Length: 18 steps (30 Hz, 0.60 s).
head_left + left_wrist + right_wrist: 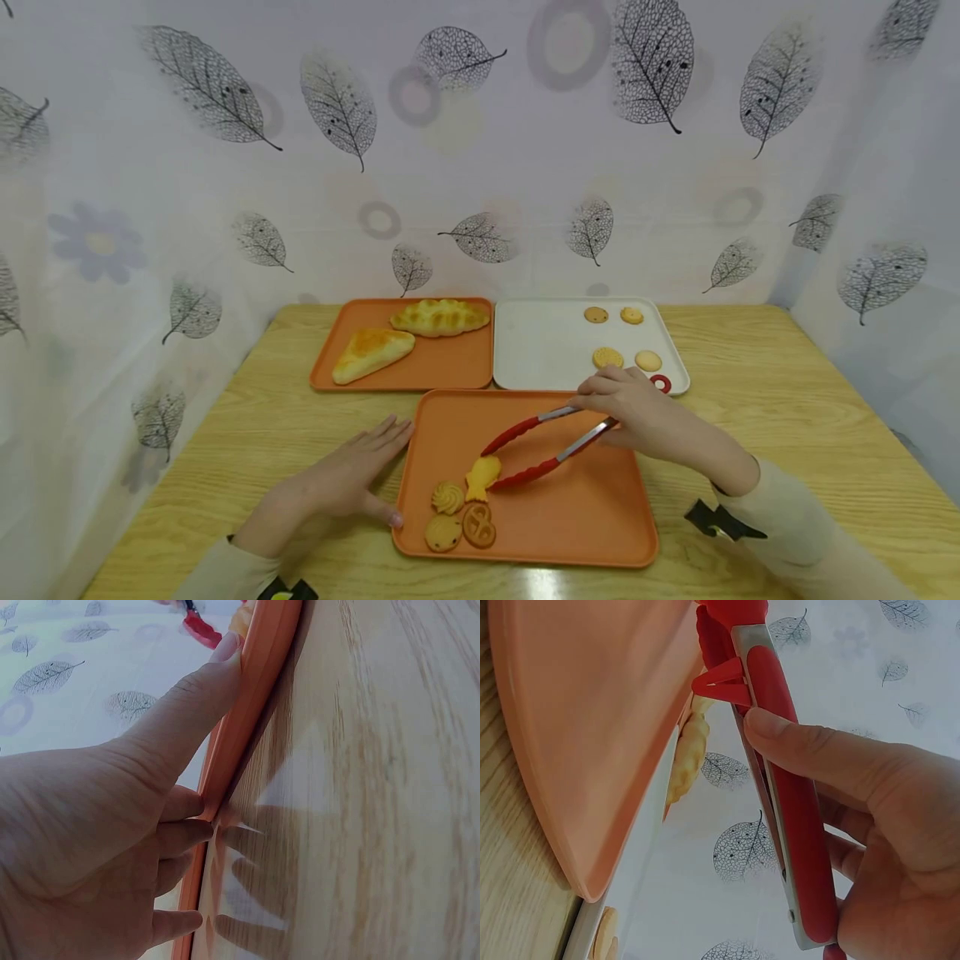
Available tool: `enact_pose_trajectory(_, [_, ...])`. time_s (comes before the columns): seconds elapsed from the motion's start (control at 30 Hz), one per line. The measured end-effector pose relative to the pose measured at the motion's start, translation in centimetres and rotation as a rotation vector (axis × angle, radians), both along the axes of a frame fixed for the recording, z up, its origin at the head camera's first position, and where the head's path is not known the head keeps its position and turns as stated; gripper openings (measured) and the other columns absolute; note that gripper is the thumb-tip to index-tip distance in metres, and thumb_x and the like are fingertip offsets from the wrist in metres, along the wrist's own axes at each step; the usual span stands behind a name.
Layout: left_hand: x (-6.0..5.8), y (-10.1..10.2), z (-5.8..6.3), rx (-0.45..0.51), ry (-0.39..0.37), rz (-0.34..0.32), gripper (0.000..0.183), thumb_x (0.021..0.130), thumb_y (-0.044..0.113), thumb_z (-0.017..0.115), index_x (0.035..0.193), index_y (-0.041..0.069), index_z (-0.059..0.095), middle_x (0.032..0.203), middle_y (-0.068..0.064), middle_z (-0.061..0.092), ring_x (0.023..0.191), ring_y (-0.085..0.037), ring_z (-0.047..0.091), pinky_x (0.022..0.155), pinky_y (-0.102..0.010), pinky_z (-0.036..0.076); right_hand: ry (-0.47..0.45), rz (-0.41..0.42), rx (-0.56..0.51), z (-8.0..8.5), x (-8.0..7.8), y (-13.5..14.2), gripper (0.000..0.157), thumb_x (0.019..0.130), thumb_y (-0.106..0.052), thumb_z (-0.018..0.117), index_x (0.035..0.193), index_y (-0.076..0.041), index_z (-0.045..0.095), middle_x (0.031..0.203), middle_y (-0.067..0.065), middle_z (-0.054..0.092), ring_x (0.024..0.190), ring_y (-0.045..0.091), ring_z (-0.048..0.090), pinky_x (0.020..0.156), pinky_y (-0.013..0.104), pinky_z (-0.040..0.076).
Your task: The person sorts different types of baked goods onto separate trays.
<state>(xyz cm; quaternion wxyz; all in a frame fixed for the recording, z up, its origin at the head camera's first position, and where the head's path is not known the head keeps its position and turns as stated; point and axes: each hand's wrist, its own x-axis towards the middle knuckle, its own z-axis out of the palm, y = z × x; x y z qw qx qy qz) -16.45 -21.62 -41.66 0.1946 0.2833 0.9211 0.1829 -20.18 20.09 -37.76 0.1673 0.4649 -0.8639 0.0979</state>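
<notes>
My right hand [637, 412] holds a pair of red-and-silver tongs [534, 472] by the handles, thumb on one red grip [799, 847] in the right wrist view. Over the front orange tray [562, 525], the spread red tips are at a yellow fish-shaped cookie [482, 477]; whether both touch it I cannot tell. Beside the fish lie a swirled cookie [447, 497], a round dotted cookie [443, 532] and a pretzel-shaped cookie [479, 526]. My left hand [348, 475] rests at the tray's left edge, fingers extended, its thumb against the rim [247, 697] in the left wrist view.
Behind, a second orange tray [450, 367] bears a triangular bread [371, 354] and a braided bread [438, 318]. Right of it, a white tray [536, 346] carries several cookies and a red ring [661, 383]. A leaf-patterned curtain [480, 192] surrounds the wooden table [757, 375].
</notes>
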Motion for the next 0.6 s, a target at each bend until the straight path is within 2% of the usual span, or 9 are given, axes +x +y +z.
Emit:
enact_pose_trajectory(0.4, [-0.49,-0.35,-0.24,-0.002,0.016,-0.015,0.119,0.071,0.068,0.069,0.157,0.005,0.015,0.163,-0.016,0.014,0.152,-0.038,0.007,0.116,-0.065,0.018,0.056,-0.026,-0.038,-0.20,-0.16,0.07,0.050,0.059,-0.015,0.091,0.106,-0.014,0.074,0.100,-0.004,0.067,0.096,0.018,0.057,0.073,0.037,0.042])
enact_pose_trajectory(0.6, [-0.75,-0.47,-0.11,0.004,0.019,-0.026,0.120,0.071,0.068,0.069,0.156,0.003,0.015,0.163,-0.018,0.014,0.151,-0.040,0.008,0.116,-0.065,0.018,0.082,-0.057,-0.078,-0.18,-0.64,0.62,0.052,0.057,-0.017,0.092,0.106,-0.012,0.075,0.100,-0.002,0.068,0.094,0.019,0.056,0.072,0.033,0.038])
